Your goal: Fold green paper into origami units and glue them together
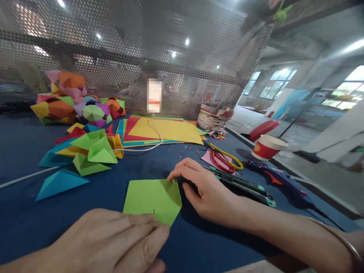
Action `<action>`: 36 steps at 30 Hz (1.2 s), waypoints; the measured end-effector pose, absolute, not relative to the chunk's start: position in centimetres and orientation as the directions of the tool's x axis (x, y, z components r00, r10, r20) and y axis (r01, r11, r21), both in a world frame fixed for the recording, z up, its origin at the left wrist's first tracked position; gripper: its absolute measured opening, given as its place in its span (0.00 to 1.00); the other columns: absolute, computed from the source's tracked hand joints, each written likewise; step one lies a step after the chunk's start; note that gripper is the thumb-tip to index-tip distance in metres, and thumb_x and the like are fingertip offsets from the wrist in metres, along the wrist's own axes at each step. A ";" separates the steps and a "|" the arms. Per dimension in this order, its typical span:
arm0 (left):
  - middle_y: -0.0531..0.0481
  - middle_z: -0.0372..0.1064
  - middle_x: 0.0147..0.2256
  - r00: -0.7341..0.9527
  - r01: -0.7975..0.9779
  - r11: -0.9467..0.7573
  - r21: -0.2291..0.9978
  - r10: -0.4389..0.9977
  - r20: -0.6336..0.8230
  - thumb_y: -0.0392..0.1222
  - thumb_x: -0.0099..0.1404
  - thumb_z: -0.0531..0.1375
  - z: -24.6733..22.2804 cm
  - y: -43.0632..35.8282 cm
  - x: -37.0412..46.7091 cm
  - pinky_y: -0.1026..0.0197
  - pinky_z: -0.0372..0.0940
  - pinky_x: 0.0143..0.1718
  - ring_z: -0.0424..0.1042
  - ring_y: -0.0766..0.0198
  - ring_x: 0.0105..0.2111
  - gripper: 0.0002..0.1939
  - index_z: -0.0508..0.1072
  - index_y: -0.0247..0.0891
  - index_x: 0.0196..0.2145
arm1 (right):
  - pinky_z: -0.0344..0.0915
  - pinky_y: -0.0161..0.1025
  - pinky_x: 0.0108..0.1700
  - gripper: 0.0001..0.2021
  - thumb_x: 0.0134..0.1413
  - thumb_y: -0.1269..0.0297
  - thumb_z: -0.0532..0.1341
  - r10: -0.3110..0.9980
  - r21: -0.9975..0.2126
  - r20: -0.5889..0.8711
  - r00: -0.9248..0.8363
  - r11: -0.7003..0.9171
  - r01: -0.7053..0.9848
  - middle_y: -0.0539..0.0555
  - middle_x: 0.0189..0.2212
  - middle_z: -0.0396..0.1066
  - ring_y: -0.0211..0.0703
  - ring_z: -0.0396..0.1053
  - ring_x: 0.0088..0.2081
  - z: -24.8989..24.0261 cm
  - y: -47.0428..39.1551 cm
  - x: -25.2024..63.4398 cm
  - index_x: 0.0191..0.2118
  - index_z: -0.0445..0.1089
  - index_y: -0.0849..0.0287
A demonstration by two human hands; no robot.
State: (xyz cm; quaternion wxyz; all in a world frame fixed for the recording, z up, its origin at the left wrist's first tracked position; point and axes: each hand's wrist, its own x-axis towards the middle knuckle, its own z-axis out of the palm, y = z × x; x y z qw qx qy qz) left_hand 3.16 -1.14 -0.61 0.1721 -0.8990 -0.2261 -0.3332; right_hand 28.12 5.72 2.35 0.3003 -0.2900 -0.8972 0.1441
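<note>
A sheet of light green folding paper [148, 195] lies on the dark blue tabletop, with a cut or slanted lower right corner and a short dark mark near its near edge. My left hand [122, 239] is closed over that near edge, fingers together and thumb tucked below. At the far right corner, the curled fingertips of my right hand [203, 185] grip the paper, which looks slightly bent there; the thumb is set a little apart. Left of the paper are a blue folded piece [61, 184] and several green folded pieces [95, 149].
Behind lies a stack of coloured sheets [170, 131], crossed by a white cable [139, 150]. Finished paper balls [93, 113] sit far left. Right of my hand are scissors [223, 159], a green cutter [247, 187], a glue gun [287, 184] and a paper cup [267, 148].
</note>
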 end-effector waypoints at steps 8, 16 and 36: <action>0.58 0.85 0.38 0.661 0.490 -0.858 -0.158 0.247 0.708 0.39 0.81 0.50 -0.2 -0.5 3.4 0.63 0.70 0.28 0.83 0.68 0.32 0.14 0.75 0.40 0.49 | 0.71 0.48 0.56 0.15 0.63 0.78 0.58 0.581 -0.433 0.427 -0.693 0.804 0.408 0.59 0.47 0.71 0.45 0.71 0.49 2.0 7.0 28.3 0.50 0.77 0.61; 0.59 0.85 0.37 0.635 0.467 -0.877 -0.111 0.245 0.733 0.44 0.82 0.50 0.4 0.0 3.7 0.66 0.68 0.27 0.82 0.71 0.32 0.14 0.75 0.41 0.48 | 0.72 0.49 0.58 0.18 0.64 0.76 0.60 0.537 -0.445 0.448 -0.715 0.828 0.342 0.61 0.52 0.73 0.46 0.73 0.53 2.0 6.9 28.1 0.57 0.75 0.61; 0.50 0.83 0.42 0.665 0.575 -0.777 -0.256 0.262 0.699 0.29 0.75 0.51 0.4 -0.1 1.9 0.63 0.74 0.46 0.83 0.63 0.41 0.15 0.75 0.35 0.50 | 0.60 0.42 0.65 0.10 0.70 0.76 0.56 0.165 0.016 0.448 -0.879 0.981 0.192 0.50 0.38 0.81 0.42 0.73 0.54 3.9 3.2 28.3 0.39 0.73 0.58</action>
